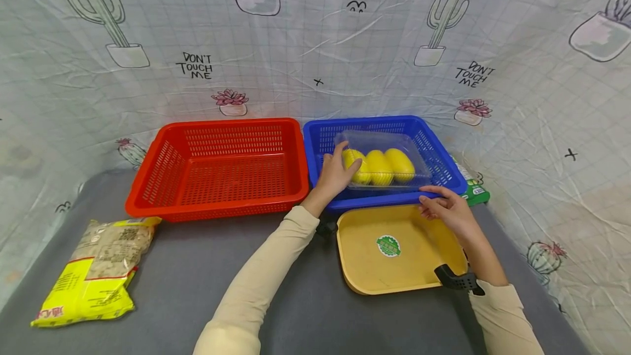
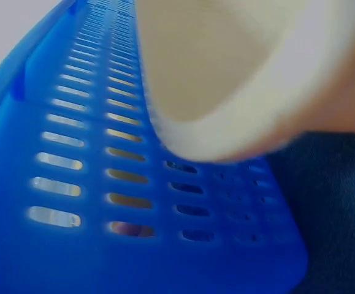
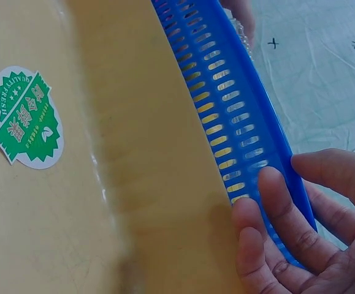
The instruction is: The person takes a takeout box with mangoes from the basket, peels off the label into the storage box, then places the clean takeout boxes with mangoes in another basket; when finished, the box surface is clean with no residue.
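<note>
A clear plastic box (image 1: 419,160) with three yellow oval fruits (image 1: 379,167) inside sits in the blue basket (image 1: 443,125). My left hand (image 1: 337,173) grips the box's left end, thumb over its front and fingers toward the back. At the basket's front rim, my right hand (image 1: 447,208) holds the edge with curled fingers; fingertips (image 3: 275,184) show on the near side of the rim in the right wrist view. The left wrist view shows a sleeve (image 2: 208,61) and the basket's slotted wall (image 2: 91,257), with the left hand hidden.
In front of the blue basket lies a yellow tray (image 1: 365,267) with a green sticker. A red basket (image 1: 217,213) stands to the left. One yellow bag (image 1: 101,273) lies at far left, and a green package (image 1: 475,193) is partly behind the blue basket.
</note>
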